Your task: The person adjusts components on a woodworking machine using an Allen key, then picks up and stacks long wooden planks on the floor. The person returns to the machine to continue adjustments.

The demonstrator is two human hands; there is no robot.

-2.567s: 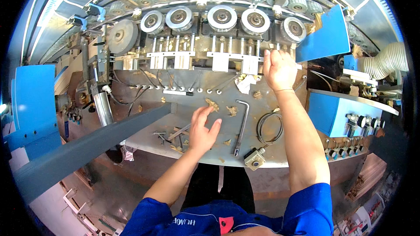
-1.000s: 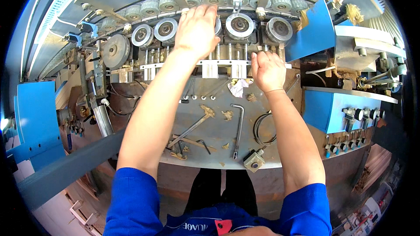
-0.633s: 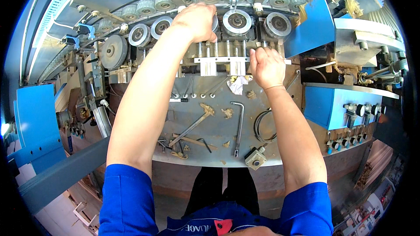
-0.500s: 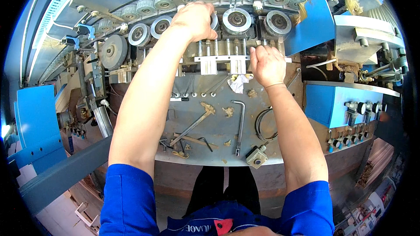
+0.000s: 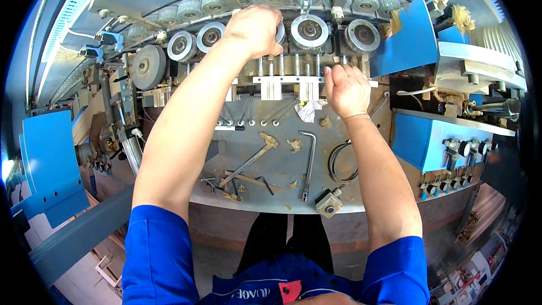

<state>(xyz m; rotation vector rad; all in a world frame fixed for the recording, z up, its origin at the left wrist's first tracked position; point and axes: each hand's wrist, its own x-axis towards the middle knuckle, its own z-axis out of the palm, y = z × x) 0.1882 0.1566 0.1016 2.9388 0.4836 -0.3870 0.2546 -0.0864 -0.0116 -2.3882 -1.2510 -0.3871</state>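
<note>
My left hand [image 5: 255, 31] is closed over one of the front roller wheels, its fingers curled around the far side and the thumb at the right. Most of that roller [image 5: 280, 32] is hidden beneath the hand. To its right are two more round rollers with pale metal rims, a nearer one [image 5: 309, 31] and a farther one [image 5: 362, 35]. My right hand [image 5: 347, 90] rests with bent fingers around the right part of a metal bar [image 5: 288, 79] that runs below the rollers. Metal rods stand between the bar and the rollers. What lies under the right fingers is hidden.
On the grey machine bed lie a long socket wrench [image 5: 308, 164], a hammer-like tool [image 5: 248, 161], hex keys [image 5: 264, 185], crumpled white paper [image 5: 308, 112] and a coiled cable [image 5: 339, 162]. A push-button box [image 5: 328, 203] sits at the front edge. Blue guards [image 5: 403, 42] flank the machine.
The view has shifted slightly. Both hands stay at the same places, the left on the roller and the right on the bar, with only a small shift in the left arm.
</note>
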